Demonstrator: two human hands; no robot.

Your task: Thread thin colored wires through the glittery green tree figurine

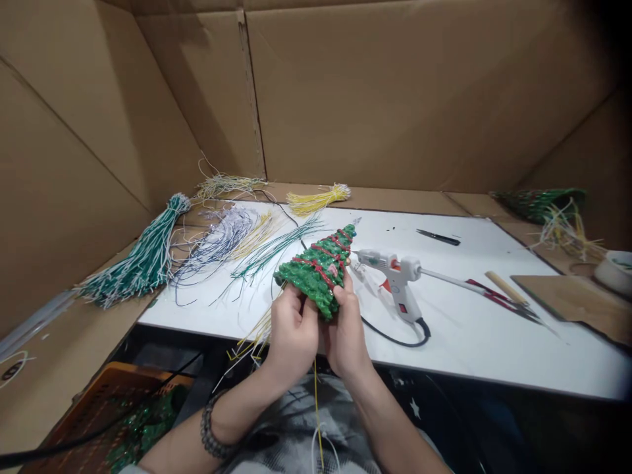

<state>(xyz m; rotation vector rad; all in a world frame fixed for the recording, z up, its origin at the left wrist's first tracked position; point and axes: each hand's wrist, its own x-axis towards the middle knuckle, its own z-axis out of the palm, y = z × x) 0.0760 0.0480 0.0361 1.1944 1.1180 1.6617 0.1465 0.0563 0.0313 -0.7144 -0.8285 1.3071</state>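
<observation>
A small green Christmas tree [316, 266] with red garland wound around it is tilted in front of me, its tip pointing up and to the right. My left hand [295, 326] grips its wide base from the lower left, some fingertips hidden beneath it. On the other side, my right hand [348, 326] holds the tree's right edge, thumb against the lower corner. Yellow and white wires hang down around my hands. Just right of the tree, a white glue gun [399, 273] lies on the white board, its nozzle close to the tree.
Left lie bundles of green-and-white wires [141, 260], blue wires [217, 240] and loose green wires [281, 247]; yellow wires [318, 199] sit behind. Right are black tweezers [438, 237], red-handled scissors [503, 301] and a white bowl [615, 271]. An orange basket [113, 382] stands lower left. Cardboard walls enclose the table.
</observation>
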